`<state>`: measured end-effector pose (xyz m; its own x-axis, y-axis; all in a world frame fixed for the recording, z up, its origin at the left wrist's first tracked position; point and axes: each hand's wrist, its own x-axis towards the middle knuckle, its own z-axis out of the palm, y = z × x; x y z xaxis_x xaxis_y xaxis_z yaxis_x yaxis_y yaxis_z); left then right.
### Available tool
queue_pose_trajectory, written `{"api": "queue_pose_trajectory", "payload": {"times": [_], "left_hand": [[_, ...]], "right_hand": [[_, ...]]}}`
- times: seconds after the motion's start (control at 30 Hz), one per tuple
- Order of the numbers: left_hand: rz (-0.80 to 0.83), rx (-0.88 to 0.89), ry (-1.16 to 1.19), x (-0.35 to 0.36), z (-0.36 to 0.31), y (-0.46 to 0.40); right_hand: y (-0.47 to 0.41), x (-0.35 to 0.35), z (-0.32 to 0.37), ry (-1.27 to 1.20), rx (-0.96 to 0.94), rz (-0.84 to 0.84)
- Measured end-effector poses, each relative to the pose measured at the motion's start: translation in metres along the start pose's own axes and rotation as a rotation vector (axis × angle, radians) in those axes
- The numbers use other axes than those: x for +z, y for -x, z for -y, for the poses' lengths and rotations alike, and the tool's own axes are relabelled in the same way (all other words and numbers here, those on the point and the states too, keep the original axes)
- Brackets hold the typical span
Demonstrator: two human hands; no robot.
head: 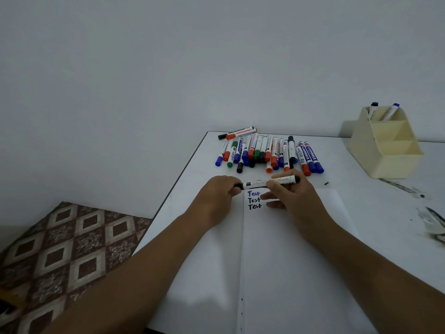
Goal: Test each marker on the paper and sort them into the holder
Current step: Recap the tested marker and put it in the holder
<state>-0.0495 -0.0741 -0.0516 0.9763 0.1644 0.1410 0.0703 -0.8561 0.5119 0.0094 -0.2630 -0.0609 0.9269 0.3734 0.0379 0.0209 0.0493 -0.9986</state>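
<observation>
The black marker (pixel 269 182) looks light, stiff and smooth, best held mid-barrel with the cap end free. It has a white barrel with a printed label and black ends, and is held level just above the top of the paper (pixel 289 249), over 3 "Test" lines. The left hand (pixel 218 196) pinches its cap end; the right hand (pixel 292 194) grips the barrel.
</observation>
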Motion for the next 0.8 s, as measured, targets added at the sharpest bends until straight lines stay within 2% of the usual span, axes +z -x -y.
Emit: {"api": "queue_pose_trajectory", "payload": {"times": [0.17, 0.27, 0.47, 0.63, 0.8], "left_hand": [[0.013, 0.047, -0.02, 0.006, 0.002, 0.0], [0.085, 0.021, -0.186, 0.009, 0.005, 0.001], [0.156, 0.129, -0.421, 0.013, 0.011, -0.004], [0.247, 0.124, -0.39, 0.011, 0.013, -0.004], [0.304, 0.14, -0.408, 0.014, 0.013, -0.003]], "right_hand": [[-0.007, -0.003, 0.0, -0.186, 0.123, -0.073], [-0.006, -0.008, -0.001, -0.296, 0.138, -0.104], [-0.009, -0.02, 0.003, -0.384, 0.198, -0.113], [-0.023, -0.05, 0.031, -0.235, 0.056, -0.156], [-0.047, -0.102, 0.084, 0.144, -0.198, -0.286]]}}
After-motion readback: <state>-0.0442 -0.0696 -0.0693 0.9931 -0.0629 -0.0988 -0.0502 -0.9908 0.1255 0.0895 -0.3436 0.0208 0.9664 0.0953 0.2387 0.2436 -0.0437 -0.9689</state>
